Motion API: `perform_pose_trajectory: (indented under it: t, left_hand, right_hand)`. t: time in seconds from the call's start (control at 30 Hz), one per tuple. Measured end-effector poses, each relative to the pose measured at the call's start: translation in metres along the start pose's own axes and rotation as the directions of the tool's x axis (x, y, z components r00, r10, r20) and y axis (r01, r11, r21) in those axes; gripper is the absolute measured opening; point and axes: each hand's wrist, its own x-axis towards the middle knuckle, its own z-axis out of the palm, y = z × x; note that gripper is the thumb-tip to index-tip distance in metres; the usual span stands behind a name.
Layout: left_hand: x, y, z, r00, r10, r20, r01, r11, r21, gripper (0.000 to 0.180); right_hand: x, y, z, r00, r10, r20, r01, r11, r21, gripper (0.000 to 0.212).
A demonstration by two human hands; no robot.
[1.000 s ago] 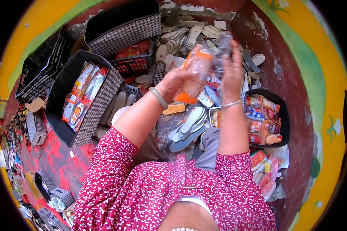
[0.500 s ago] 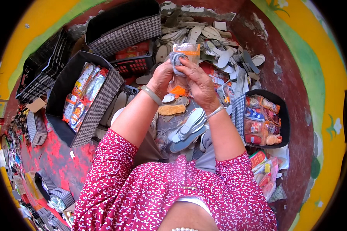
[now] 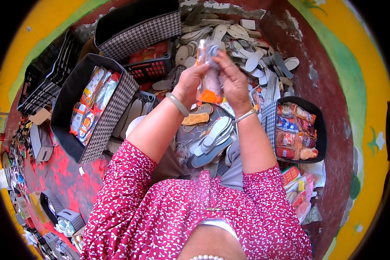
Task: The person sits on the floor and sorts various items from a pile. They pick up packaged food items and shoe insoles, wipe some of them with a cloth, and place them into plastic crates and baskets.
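Both hands hold up a clear plastic packet with orange printing at its lower end. My left hand is closed on the packet's left side. My right hand is closed along its right side, fingers blurred near the top. A grey coiled bundle shows at the packet's upper part, by my right fingertips; whether it lies inside or against the plastic I cannot tell. Below the hands lie a tan insole and a stack of white and grey insoles.
A large heap of insoles lies against the far wall. At left stands a houndstooth bin of packets, with a black bin and a crate behind. Another houndstooth bin of packets stands at right.
The packet has come up between my hands, and my left hand has shifted down onto its side. The grey bundle, earlier between both hands' fingers, now shows at the packet's upper part.
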Motion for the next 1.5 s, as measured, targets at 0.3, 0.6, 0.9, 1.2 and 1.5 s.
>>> perform_pose_trajectory:
  t: [0.3, 0.6, 0.9, 1.2, 1.5]
  left_hand:
    - [0.004, 0.035, -0.032, 0.985, 0.154, -0.082, -0.162, 0.982, -0.1, 0.046]
    - [0.001, 0.051, -0.033, 0.97, 0.238, 0.046, -0.214, 0.93, -0.299, 0.049]
    - [-0.001, 0.07, -0.026, 0.937, 0.35, -0.009, -0.341, 0.906, -0.25, 0.048]
    - [0.009, 0.036, -0.014, 0.935, 0.355, -0.026, -0.352, 0.914, -0.199, 0.047]
    - [0.016, 0.035, -0.014, 0.911, 0.411, -0.041, -0.387, 0.814, -0.434, 0.041]
  right_hand:
    - [-0.017, -0.025, 0.028, 0.953, -0.019, 0.302, -0.054, 0.972, 0.231, 0.031]
    - [-0.028, -0.03, 0.04, 0.947, -0.039, 0.319, -0.042, 0.969, 0.242, 0.032]
    - [-0.021, -0.008, -0.006, 0.741, 0.594, 0.314, -0.666, 0.709, 0.232, 0.04]
    - [0.001, -0.034, 0.009, 0.949, 0.255, -0.184, -0.133, 0.855, 0.501, 0.055]
    - [-0.049, -0.028, 0.081, 0.986, 0.16, -0.043, -0.15, 0.973, 0.178, 0.056]
